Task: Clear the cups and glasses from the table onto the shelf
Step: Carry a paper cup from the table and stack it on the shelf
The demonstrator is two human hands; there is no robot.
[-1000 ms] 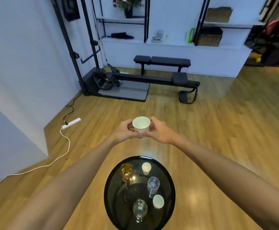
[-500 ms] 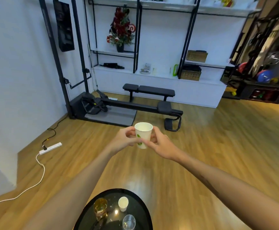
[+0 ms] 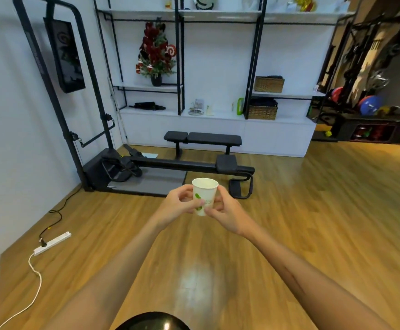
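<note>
Above the wood floor, you hold the cup [image 3: 204,195] upright: left hand [image 3: 178,206] and right hand [image 3: 225,211] each pinch its sides with curled fingers. Shelf [image 3: 218,115] stands well ahead; table [image 3: 153,323] edge shows below.

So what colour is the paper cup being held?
White with green leaf prints, paper cup, in the head view.

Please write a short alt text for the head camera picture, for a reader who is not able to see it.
Both hands, the left hand and the right hand, hold an upright white paper cup with green leaf marks out in front, above a wooden floor. Beyond stand a black weight bench and a white shelf unit along the far wall.
</note>
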